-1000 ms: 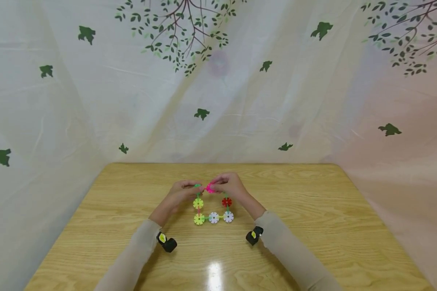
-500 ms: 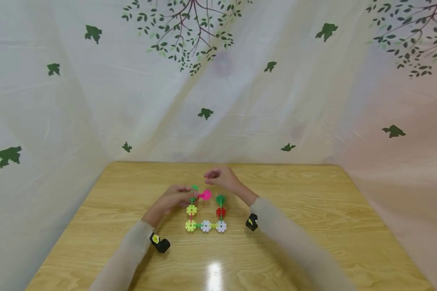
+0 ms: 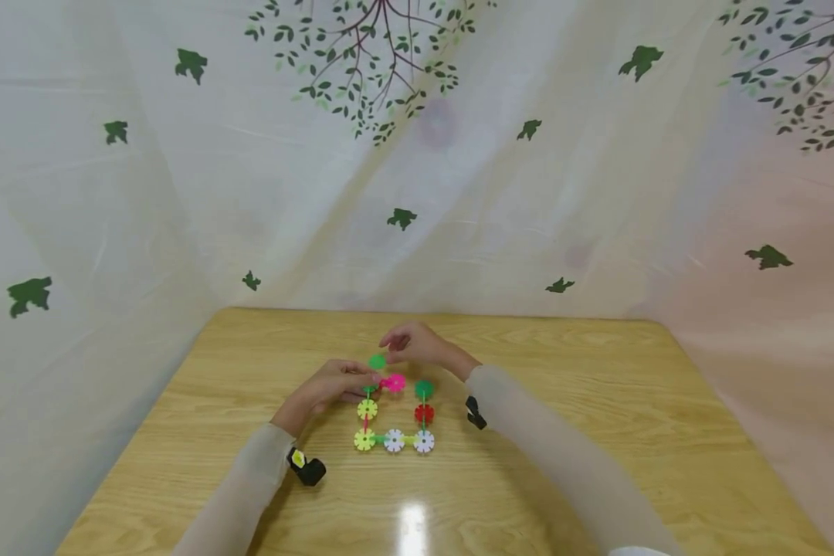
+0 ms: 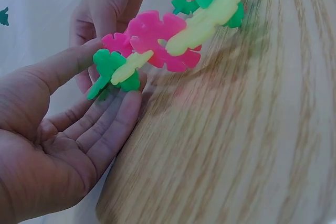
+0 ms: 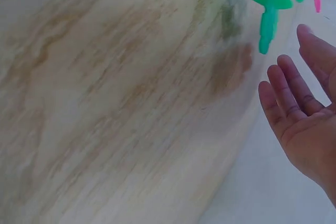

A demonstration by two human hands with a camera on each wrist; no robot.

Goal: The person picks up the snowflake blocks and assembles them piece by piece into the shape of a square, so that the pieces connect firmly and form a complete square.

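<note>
A chain of toothed plastic snowflake discs forms a nearly square loop, with a gap at its far side between a pink disc [image 3: 397,383] and a green disc [image 3: 424,388]. At the far left corner, my left hand [image 3: 335,382] pinches a green snowflake disc [image 4: 107,66] between thumb and fingers. Another green disc [image 3: 377,361] sits just beyond those fingers. My right hand [image 3: 418,344] hovers behind the gap, its fingertips near that disc. In the right wrist view, the right fingers [image 5: 302,85] are loosely extended with nothing between them.
Yellow [image 3: 367,409], white [image 3: 394,441] and red [image 3: 424,414] discs make up the near parts of the loop. All this is on a wooden table [image 3: 563,432], with a pale printed curtain [image 3: 306,193] along its far edge.
My right hand has let go of the pink disc, drawn back, then shifted left toward the far green disc. The loop has come nearer to me, with my left hand still pinching its corner.
</note>
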